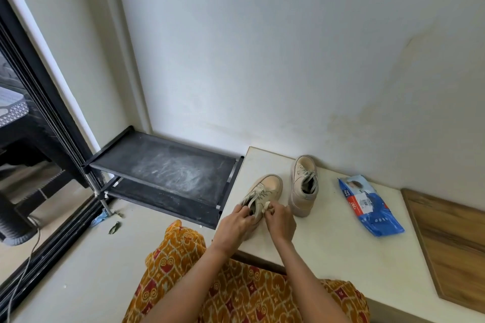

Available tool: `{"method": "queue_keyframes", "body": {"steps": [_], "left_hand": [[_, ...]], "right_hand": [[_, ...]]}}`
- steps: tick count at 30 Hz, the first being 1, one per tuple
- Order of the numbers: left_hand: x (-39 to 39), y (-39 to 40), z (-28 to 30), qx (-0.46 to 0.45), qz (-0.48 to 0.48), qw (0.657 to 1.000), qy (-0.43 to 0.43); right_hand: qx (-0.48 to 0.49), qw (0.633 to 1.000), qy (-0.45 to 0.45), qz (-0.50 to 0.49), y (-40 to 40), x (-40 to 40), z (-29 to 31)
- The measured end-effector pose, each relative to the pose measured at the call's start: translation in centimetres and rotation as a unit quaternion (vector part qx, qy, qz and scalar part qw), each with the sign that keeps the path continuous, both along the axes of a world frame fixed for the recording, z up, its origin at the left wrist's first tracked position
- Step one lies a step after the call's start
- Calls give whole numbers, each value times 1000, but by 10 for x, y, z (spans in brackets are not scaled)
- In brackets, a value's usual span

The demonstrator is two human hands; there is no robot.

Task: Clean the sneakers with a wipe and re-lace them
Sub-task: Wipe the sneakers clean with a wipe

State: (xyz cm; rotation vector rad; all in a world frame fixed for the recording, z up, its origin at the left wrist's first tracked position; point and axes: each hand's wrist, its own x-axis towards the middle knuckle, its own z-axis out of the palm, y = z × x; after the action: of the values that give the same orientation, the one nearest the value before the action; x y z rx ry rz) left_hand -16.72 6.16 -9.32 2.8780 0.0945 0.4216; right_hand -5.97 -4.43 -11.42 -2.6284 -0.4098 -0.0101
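Note:
Two beige sneakers stand on a cream table (pixel 328 244). The near sneaker (pixel 267 189) points away from me, and both my hands are at its heel end. My left hand (pixel 235 224) pinches a lace by the shoe's opening. My right hand (pixel 279 220) pinches the other lace end, with a bit of white showing between its fingers. The far sneaker (pixel 303 186) stands laced next to the wall, apart from both hands. A blue pack of wipes (pixel 370 206) lies flat to the right of the sneakers.
A wooden board (pixel 451 244) lies at the table's right end. A dusty black shoe rack (pixel 168 173) stands left of the table against the wall. A black sliding door frame (pixel 44 118) and a cable (pixel 23 270) run along the floor at left.

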Motion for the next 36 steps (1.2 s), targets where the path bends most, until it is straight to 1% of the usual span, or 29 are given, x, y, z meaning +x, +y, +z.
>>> {"method": "queue_keyframes", "body": {"steps": [2,3,5,7,8,10,13,15,16,18,20,21,22,23,25,26,28,31,33,35,36], "left_hand": [[2,10,-2,-3,10,1000,-4],[3,15,-2,-9,13,1000,-2],[4,24,-2,-1,16,1000,8],[2,29,0,8,23,1000,18],[2,29,-1,5,28,999,22],[2,26,-4,7,46,999,22],[-1,15,-13,19,65,998,-5],[-5,7,-18,51,69,996,-14],[-7,3,-21,71,71,995,-6],[-9,-5,-24,95,83,991,36],[-8,-11,-25,105,94,986,92],[-7,-12,-25,112,94,983,107],[-6,-12,-24,116,96,982,112],[-5,-11,-24,115,96,982,114],[-5,-8,-26,98,95,983,126],[-5,-7,-27,89,94,983,134],[-7,-2,-29,91,84,984,128],[-6,11,-31,97,49,988,108],[-5,21,-33,107,21,990,94],[-5,31,-36,129,9,988,84],[-4,34,-37,136,14,986,95]], "right_hand": [[36,998,48,-37,10,12,8],[67,995,50,-50,18,12,12],[130,990,17,-46,36,-1,17],[170,985,-23,-26,45,-21,16],[177,984,-26,-19,45,-27,13],[176,984,4,-21,39,-25,4],[155,980,91,-90,27,5,-7],[142,977,118,-108,26,24,-9],[132,980,112,-101,29,27,-6],[138,986,63,-71,42,20,-2],[183,982,28,-44,51,-1,1],[199,979,23,-36,51,-10,1],[197,980,21,-26,47,-15,-1],[170,985,19,-21,42,-13,-2],[80,996,32,-32,34,7,-1],[52,997,49,-42,33,19,3],[50,996,66,-40,41,34,14],[99,994,38,-3,61,27,18],[111,993,28,-5,58,17,12],[64,997,40,-6,46,24,7],[28,998,54,-9,40,32,6]]}}
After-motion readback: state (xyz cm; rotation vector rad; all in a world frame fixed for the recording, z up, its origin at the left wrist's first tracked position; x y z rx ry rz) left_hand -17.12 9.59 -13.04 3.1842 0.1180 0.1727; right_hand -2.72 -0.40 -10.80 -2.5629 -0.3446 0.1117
